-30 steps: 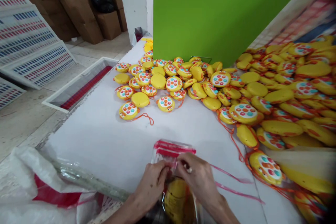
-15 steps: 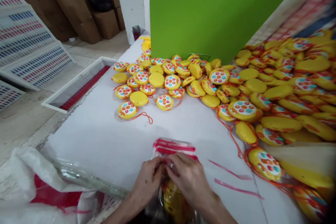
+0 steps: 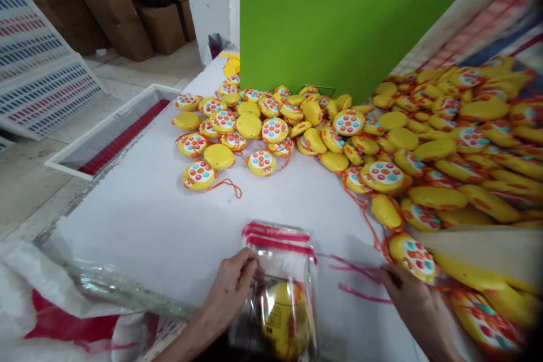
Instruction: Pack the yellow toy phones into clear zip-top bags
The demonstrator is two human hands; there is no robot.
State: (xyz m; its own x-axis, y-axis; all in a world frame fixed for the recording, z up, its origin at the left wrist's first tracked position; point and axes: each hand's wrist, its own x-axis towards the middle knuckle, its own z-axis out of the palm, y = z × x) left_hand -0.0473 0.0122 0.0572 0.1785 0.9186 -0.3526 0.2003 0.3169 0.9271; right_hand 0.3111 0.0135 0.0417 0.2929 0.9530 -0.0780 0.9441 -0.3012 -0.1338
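A clear plastic bag [image 3: 306, 271] with red bands across its top lies at the table's near edge. Inside it shows a yellow toy [image 3: 285, 319] with printed text in front of it. My left hand [image 3: 233, 285] is closed in a pinch at the bag's left edge. Off to the right, my right hand [image 3: 418, 305] pinches the end of a thin pink plastic strip [image 3: 358, 268], its fingertips low over the table. Another pink strip [image 3: 365, 294] lies just below, and a strip crosses the held one.
Yellow turtle-like toys [image 3: 263, 163] with coloured dots and orange cords spread across the white table [image 3: 161, 226], heaped high at right. A green panel [image 3: 322, 17] rises behind. White sacking [image 3: 21, 271] lies at left; a white tray [image 3: 63, 165], crates [image 3: 46, 73] and cartons [image 3: 163, 28] stand beyond.
My right hand has left the bag's top and moved right with a pink strip. My left hand stays at the bag, whose front is now uncovered. The view has shifted slightly.
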